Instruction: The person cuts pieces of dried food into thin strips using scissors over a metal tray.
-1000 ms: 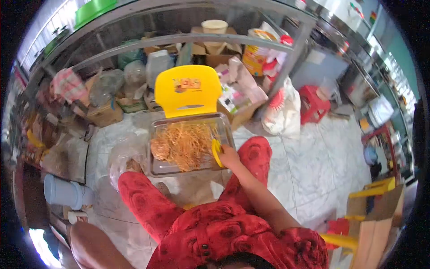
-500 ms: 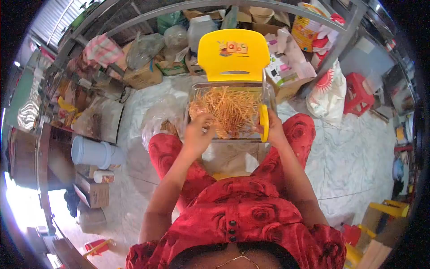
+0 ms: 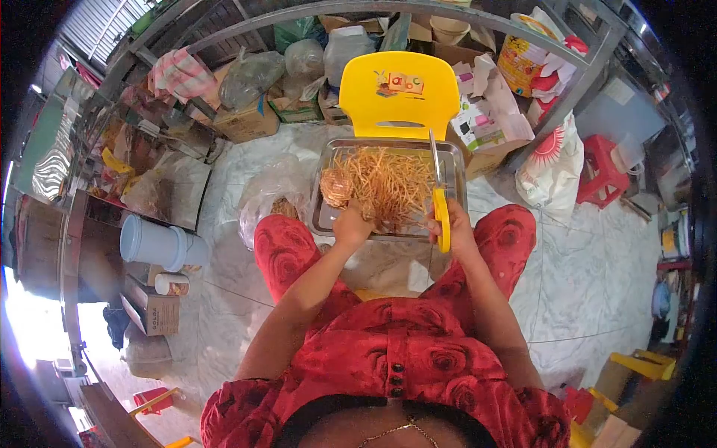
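Observation:
A metal tray (image 3: 326, 216) rests on a yellow chair (image 3: 399, 86) and holds a heap of thin orange-brown strands (image 3: 388, 183). A round coiled bundle (image 3: 337, 187) lies at the tray's left side. My left hand (image 3: 352, 226) is closed at the lower left edge of the heap, with strands at its fingertips. Yellow-handled scissors (image 3: 441, 216) are in my right hand (image 3: 457, 225) over the tray's right side, blades pointing up and away from me.
A clear plastic bag (image 3: 269, 196) stands on the floor left of the tray. Boxes and bags line the back under a metal rack. On the right are a white sack (image 3: 554, 168) and a red stool (image 3: 600, 172). A light blue bucket (image 3: 153, 243) lies at the left.
My left hand has come into view and reached the heap's lower left edge. The scissors have turned so their blades show upright. The camera view has shifted.

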`<state>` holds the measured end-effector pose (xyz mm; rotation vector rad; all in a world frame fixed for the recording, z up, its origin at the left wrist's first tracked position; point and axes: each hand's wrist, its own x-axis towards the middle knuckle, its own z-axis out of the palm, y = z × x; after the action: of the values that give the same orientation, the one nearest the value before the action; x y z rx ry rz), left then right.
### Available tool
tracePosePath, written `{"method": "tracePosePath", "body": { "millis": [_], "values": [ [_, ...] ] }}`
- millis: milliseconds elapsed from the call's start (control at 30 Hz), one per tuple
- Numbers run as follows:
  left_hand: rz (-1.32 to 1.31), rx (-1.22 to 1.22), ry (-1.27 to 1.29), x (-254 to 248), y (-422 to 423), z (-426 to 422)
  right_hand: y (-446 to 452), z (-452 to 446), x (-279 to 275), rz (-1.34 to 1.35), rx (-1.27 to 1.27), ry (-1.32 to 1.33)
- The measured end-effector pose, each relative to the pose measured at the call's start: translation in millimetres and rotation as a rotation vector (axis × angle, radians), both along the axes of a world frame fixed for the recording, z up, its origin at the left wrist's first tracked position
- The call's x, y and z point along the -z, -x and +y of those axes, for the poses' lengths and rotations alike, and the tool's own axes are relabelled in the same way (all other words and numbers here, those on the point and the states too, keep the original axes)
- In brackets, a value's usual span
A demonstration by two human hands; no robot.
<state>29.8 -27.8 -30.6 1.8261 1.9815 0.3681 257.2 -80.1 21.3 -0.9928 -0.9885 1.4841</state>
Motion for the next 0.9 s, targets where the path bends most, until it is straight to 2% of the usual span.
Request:
{"method": "tracePosePath", "body": {
  "millis": [100, 167, 200, 267, 300, 367, 400, 467, 500, 600, 633, 733, 900],
  "values": [
    [-0.086, 0.026, -0.094, 15, 4, 0, -2, 0, 5, 0.010, -0.051, 0.029],
    [-0.289, 0.122, -0.155, 31, 12, 4, -1, -3, 5, 0.036, -0.092, 0.040],
    [-0.294, 0.116, -0.158, 34, 14, 6, 2, -5, 3, 0.035, -0.118, 0.037],
    [-0.419, 0.121, 0.035, 38, 18, 14, 9, -8, 2, 0.023, -0.155, 0.028],
    [-0.427, 0.114, 0.027, 18, 18, 17, 13, -10, 5, -0.016, -0.173, 0.024],
    [-1.015, -0.068, 0.298, -26, 22, 25, 18, -12, -8, -0.105, -0.274, -0.034],
    [-1.027, -0.075, 0.288, -45, 24, 29, 20, -12, -5, -0.115, -0.286, -0.038],
    [-1.272, -0.168, 0.277, -72, 30, 40, 24, -14, 4, -0.155, -0.331, -0.025],
    [-1.342, -0.145, 0.217, -76, 35, 46, 28, -14, 2, -0.068, -0.356, 0.056],
    [-1.435, -0.111, 0.126, -82, 40, 56, 36, -9, 7, -0.169, -0.382, 0.107],
    [-1.445, -0.112, 0.119, -83, 41, 57, 38, -9, 5, -0.064, -0.394, 0.168],
    [-1.457, -0.037, 0.025, -84, 41, 54, 43, -7, 0, -0.164, -0.395, 0.146],
    [-1.499, -0.048, 0.001, -89, 38, 48, 48, -3, 5, -0.123, -0.444, 0.185]
  ]
}}
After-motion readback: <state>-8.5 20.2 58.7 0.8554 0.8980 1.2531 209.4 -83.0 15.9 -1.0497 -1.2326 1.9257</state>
